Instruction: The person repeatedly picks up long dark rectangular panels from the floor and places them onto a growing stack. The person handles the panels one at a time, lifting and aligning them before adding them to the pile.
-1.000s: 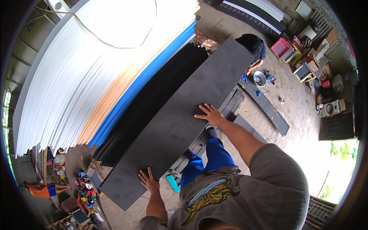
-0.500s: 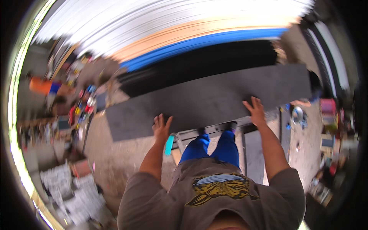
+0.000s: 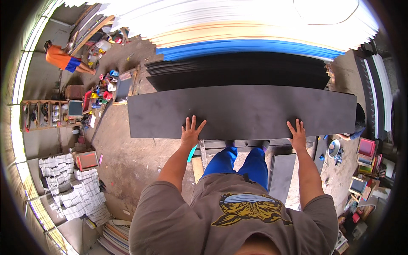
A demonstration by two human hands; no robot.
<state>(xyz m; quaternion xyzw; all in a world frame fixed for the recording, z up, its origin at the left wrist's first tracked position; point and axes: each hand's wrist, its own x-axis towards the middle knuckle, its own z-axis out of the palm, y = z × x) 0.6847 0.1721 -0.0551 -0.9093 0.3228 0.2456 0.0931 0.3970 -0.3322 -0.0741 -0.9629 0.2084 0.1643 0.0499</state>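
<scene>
Head view: both hands flat on the long dark grey rectangular foam sheet (image 3: 242,111), which lies across a metal frame bench (image 3: 229,145) in front of the person. Left hand (image 3: 191,132) presses near the sheet's near edge, left of centre, fingers spread, not clenched around anything. Right hand (image 3: 297,134) does the same near the right end, fingers spread, palm down. Versus the earlier frames the sheet has swung from diagonal to square across the view, and the hands sit wider apart; looks like it's now aligned and held flat. Behind it: stack of black sheets (image 3: 238,72), then blue, orange and white sheets (image 3: 238,29). Another person in an orange shirt (image 3: 63,59) crouches far left by cluttered floor.
</scene>
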